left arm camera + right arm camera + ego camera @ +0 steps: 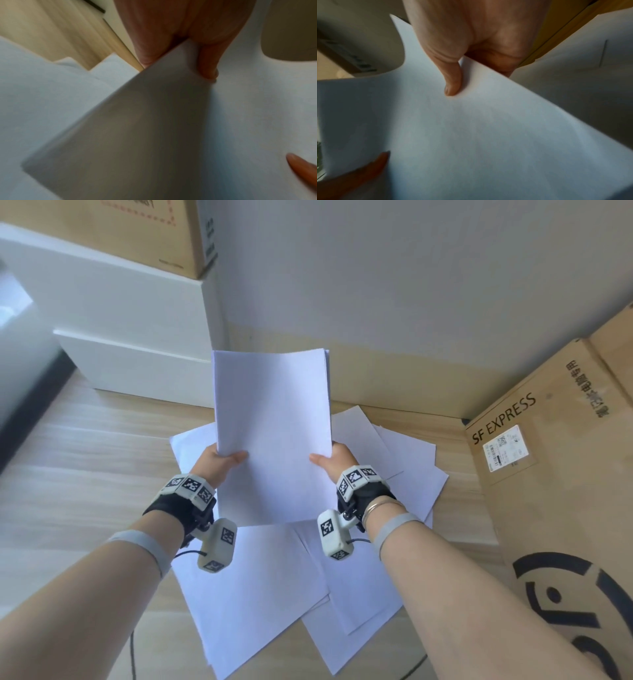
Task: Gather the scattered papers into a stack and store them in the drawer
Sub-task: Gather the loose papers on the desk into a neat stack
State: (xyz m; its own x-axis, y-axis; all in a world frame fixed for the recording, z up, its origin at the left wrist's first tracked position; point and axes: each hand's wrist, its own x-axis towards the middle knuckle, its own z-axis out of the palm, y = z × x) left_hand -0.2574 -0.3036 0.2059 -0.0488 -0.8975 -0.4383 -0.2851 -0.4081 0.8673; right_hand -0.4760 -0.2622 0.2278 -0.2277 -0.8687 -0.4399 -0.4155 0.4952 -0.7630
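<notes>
I hold a thin stack of white papers (274, 433) raised above the wooden floor, one hand on each long edge. My left hand (222, 462) pinches the left edge, thumb on top and fingers underneath. My right hand (330, 462) pinches the right edge the same way. In the left wrist view the stack (137, 128) runs off below the thumb (208, 65). The right wrist view shows the thumb (453, 83) pressed on the top sheet (471, 135). Several loose sheets (253, 587) lie scattered on the floor beneath. No drawer opening shows.
A white cabinet (137, 337) stands at the back left with a cardboard box (147, 231) on top. A large SF Express carton (555, 491) blocks the right side. A pale wall (376, 275) closes the back. Bare wooden floor (85, 467) lies to the left.
</notes>
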